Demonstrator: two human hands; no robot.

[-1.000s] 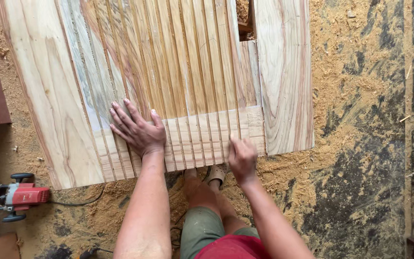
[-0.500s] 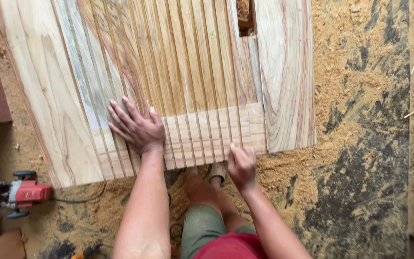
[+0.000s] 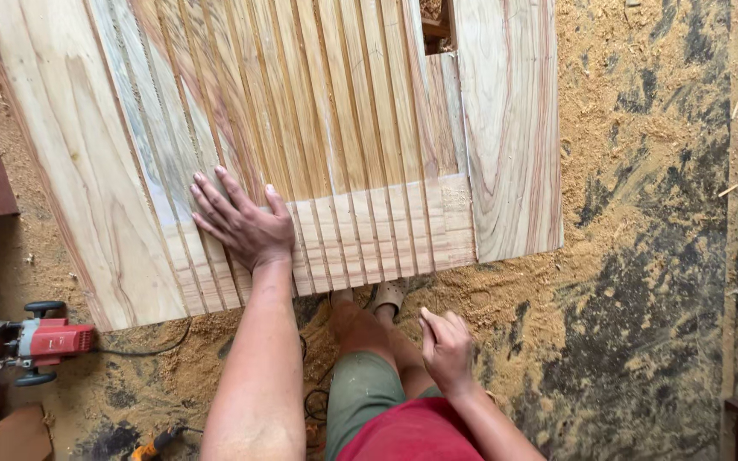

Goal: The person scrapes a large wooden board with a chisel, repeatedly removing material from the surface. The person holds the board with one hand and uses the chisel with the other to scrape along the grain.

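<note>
right hand (image 3: 448,348) lifted off grooved panel (image 3: 343,128)

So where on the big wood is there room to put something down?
The wide plain board left of the left hand is bare. So is the plain board along the right edge. The grooved strips above the left hand are open too, but ridged. The sawdust floor on the right is open. Near the red power tool it is tighter.

Pale yellow, pink-streaked grooved wooden panel (image 3: 335,128), a red and grey power tool (image 3: 32,341), golden sawdust (image 3: 642,102) over dark floor (image 3: 642,358)
</note>
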